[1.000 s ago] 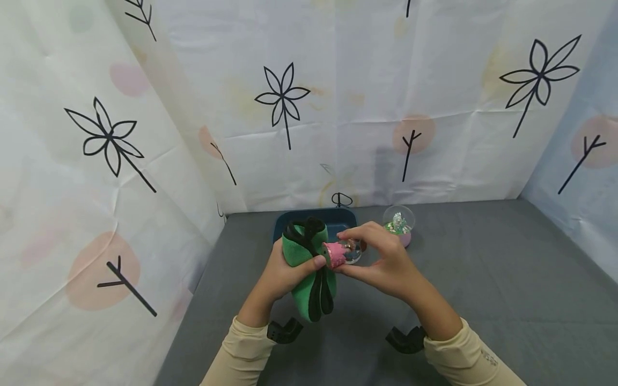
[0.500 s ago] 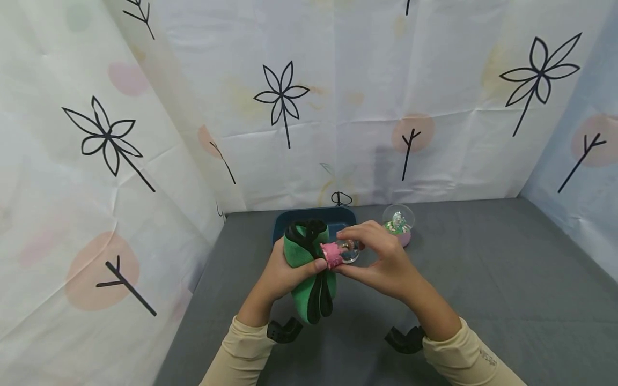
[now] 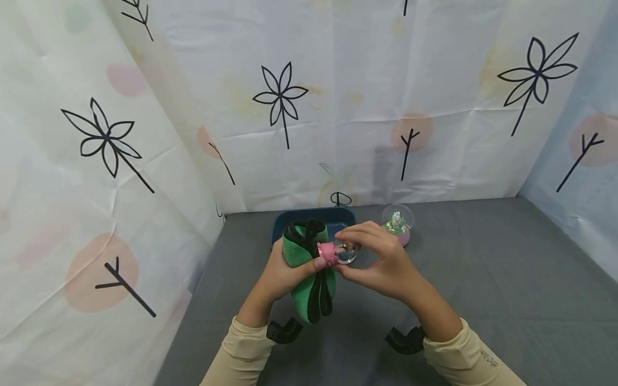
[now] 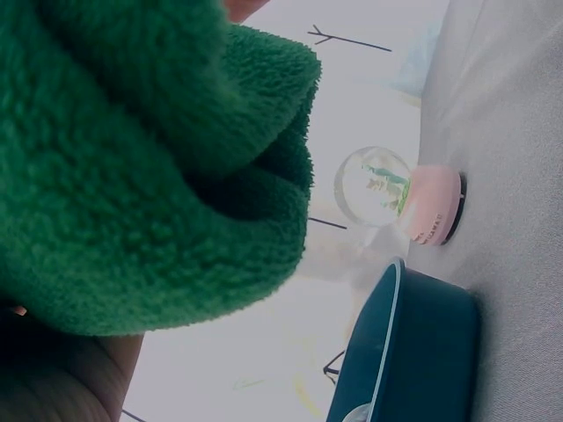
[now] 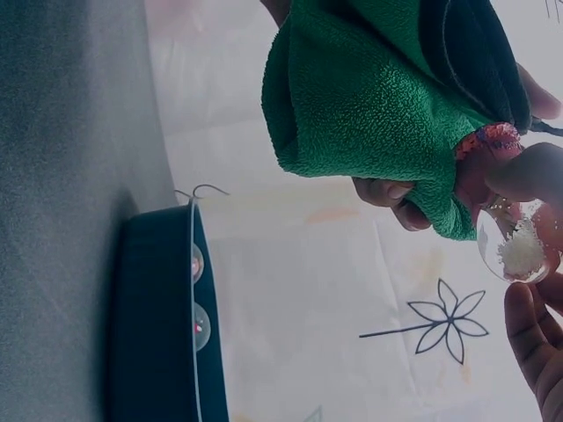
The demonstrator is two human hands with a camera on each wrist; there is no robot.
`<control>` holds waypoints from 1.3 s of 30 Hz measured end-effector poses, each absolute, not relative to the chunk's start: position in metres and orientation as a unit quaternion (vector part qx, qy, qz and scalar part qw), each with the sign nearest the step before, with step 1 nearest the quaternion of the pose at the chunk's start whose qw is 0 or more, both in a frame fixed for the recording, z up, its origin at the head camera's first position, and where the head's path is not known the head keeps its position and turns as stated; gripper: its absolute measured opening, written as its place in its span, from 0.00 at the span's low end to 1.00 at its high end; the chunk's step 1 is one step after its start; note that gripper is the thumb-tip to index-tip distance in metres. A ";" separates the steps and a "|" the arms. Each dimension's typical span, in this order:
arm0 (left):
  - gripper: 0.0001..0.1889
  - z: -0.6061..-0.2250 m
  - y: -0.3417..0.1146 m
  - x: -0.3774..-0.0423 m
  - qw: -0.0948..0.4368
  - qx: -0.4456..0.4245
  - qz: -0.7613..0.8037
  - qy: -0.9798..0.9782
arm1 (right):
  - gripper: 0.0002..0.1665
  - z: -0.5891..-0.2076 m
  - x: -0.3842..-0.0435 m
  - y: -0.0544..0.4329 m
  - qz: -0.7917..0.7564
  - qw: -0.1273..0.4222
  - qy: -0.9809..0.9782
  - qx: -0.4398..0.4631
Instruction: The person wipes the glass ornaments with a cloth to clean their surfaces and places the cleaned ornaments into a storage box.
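Observation:
A small snow globe (image 3: pixel 326 253) with a pink base and clear dome lies sideways between the two hands. My left hand (image 3: pixel 285 274) grips a folded green towel (image 3: pixel 300 298) with dark edging, its thumb against the pink base. From the other side, my right hand (image 3: pixel 383 262) holds the globe between thumb and fingers. In the right wrist view, fingertips touch the clear dome (image 5: pixel 519 251), and the towel (image 5: pixel 369 97) lies against the pink base. The towel (image 4: pixel 149 176) fills much of the left wrist view and hides the globe there.
A dark blue bin (image 3: pixel 282 219) stands behind the hands; clear domes (image 5: pixel 201 327) show inside it in the right wrist view. Right of it, a larger snow globe (image 3: pixel 398 228) with a pink base stands on the grey table (image 3: pixel 507 279). Patterned cloth walls (image 3: pixel 357 69) surround the table.
The snow globe has shifted slightly left, further against the towel, and its base has turned a little. Both hands stay in nearly the same place.

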State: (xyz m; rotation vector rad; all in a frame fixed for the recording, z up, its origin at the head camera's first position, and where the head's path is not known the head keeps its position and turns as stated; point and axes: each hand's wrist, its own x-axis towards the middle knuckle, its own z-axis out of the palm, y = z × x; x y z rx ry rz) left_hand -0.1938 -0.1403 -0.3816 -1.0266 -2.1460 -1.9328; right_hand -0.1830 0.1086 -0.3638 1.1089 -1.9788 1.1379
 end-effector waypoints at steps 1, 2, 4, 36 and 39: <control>0.24 -0.382 -0.140 -0.194 0.038 -0.334 -0.630 -0.700 | 0.33 -0.364 -0.183 0.109 0.427 0.297 -0.746 0.416; 0.24 -0.382 -0.140 -0.194 0.037 -0.334 -0.631 -0.699 | 0.33 -0.363 -0.183 0.108 0.427 0.296 -0.747 0.416; 0.24 -0.381 -0.140 -0.194 0.035 -0.334 -0.632 -0.698 | 0.32 -0.363 -0.182 0.108 0.427 0.297 -0.747 0.415; 0.15 -0.380 -0.141 -0.194 0.049 -0.306 -0.647 -0.696 | 0.35 -0.365 -0.181 0.104 0.438 0.276 -0.733 0.441; 0.15 -0.380 -0.142 -0.194 0.053 -0.305 -0.648 -0.696 | 0.35 -0.365 -0.182 0.104 0.435 0.275 -0.731 0.448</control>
